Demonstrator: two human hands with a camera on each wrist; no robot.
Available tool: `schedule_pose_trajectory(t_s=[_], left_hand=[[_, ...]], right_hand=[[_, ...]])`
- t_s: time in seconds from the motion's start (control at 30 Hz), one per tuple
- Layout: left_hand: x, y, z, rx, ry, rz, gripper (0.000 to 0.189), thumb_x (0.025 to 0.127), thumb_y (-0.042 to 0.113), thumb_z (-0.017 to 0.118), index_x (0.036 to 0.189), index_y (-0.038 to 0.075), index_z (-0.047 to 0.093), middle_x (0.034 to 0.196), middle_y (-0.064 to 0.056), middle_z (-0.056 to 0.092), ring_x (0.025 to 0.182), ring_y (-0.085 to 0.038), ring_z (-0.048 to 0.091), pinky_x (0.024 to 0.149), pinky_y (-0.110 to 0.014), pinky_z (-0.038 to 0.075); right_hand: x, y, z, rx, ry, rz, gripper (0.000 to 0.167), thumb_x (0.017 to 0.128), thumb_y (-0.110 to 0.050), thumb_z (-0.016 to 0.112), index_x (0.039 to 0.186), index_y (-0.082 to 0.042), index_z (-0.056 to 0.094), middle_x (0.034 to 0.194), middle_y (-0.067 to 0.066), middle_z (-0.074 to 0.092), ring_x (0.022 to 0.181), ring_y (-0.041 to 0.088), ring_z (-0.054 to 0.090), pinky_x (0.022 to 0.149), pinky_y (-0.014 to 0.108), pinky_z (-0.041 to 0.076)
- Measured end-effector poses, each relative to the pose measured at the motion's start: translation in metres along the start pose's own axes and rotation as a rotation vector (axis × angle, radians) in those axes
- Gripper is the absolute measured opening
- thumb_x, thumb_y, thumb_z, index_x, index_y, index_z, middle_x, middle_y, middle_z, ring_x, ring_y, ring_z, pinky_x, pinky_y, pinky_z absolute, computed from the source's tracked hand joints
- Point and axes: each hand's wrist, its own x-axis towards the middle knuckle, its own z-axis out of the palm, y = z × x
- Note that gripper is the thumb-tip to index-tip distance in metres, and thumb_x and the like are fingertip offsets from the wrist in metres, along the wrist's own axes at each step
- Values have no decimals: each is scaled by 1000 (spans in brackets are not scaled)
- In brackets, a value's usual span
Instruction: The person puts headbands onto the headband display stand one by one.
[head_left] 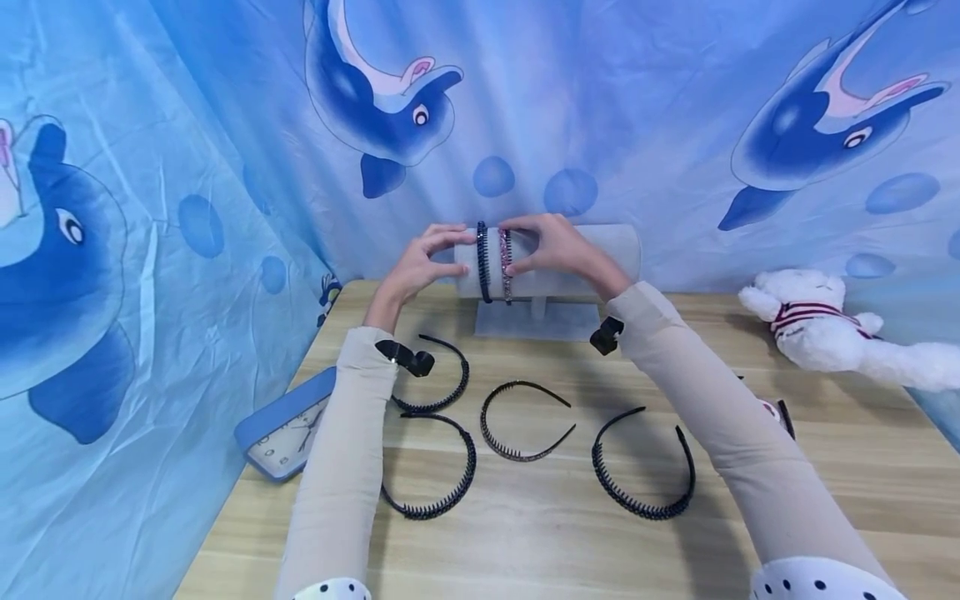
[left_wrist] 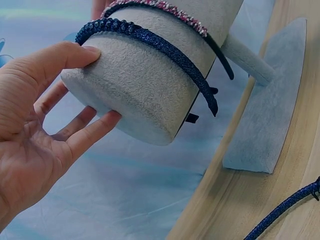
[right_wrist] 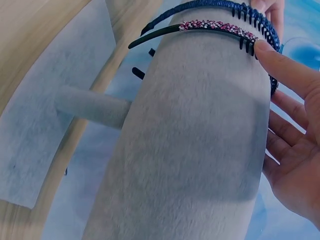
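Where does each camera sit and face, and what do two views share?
Head: on the head, facing forward and down at the gray stand; left hand, right hand, beige sleeves show.
Left wrist: worn there, facing the stand's end; left hand shows, plus a sliver of the right.
Right wrist: worn there, looking along the stand; right hand shows, plus part of the left.
Wrist views share the pink-beaded headband and navy headband.

- My head camera looks forward and down from above and behind my fingers (head_left: pixel 453 238), well back, catching both sleeves (head_left: pixel 341 492).
- My left-wrist camera looks closely past my left palm (left_wrist: pixel 30 145).
- My right-wrist camera, equally near, faces my right hand (right_wrist: pixel 302 150).
- All share the pink headband (right_wrist: pixel 215 25) and blue headband (left_wrist: pixel 175 56) beside my fingertips.
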Motion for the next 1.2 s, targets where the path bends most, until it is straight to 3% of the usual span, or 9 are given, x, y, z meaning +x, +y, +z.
schedule_pose_trajectory(t_s=[0.1, 0.33, 0.47, 0.7, 0.93, 1.2], left_hand=[[-6, 12, 1, -10, -5, -12, 55, 86, -3, 75, 138, 0, 59, 160, -14, 37, 148, -34, 36, 123, -54, 32], [-3, -2, -2, 6, 10, -11, 53, 86, -2, 75, 137, 3, 61, 158, -9, 40, 147, -32, 39, 123, -52, 34], [-3, -1, -1, 1, 4, -18, 54, 87, -4, 74, 138, -1, 59, 160, -12, 38, 148, -35, 36, 122, -53, 34], [-4, -1, 2, 13, 2, -7, 53, 87, 1, 76, 138, 6, 62, 159, -6, 41, 147, -31, 38, 122, -56, 34], [-4, 1, 3, 1, 12, 9, 52, 86, 0, 76, 136, 7, 63, 156, -3, 43, 145, -30, 40, 120, -58, 36], [-1, 1, 3, -5, 8, -10, 52, 87, 1, 76, 137, 6, 62, 157, -5, 41, 147, -31, 38, 119, -58, 38]], right_hand=[[3, -3, 3, -9, -2, -9, 79, 77, -27, 90, 146, -12, 55, 149, 11, 58, 140, 31, 49, 122, 47, 36], [5, -6, 7, 3, -17, -6, 80, 78, -27, 90, 148, -10, 53, 149, 11, 57, 137, 30, 51, 119, 47, 39], [7, -9, 6, 1, -27, 3, 80, 80, -29, 89, 149, -12, 52, 150, 10, 56, 137, 29, 51, 119, 47, 39], [7, -11, 5, -33, -45, 14, 81, 81, -31, 87, 151, -14, 50, 154, 11, 52, 141, 30, 47, 120, 49, 36], [7, -11, 6, -71, -34, -11, 81, 84, -36, 84, 153, -16, 47, 152, 12, 53, 132, 29, 51, 116, 49, 40], [6, -9, 9, -69, -41, 3, 81, 87, -40, 81, 155, -19, 44, 157, 11, 48, 147, 32, 41, 124, 52, 32]])
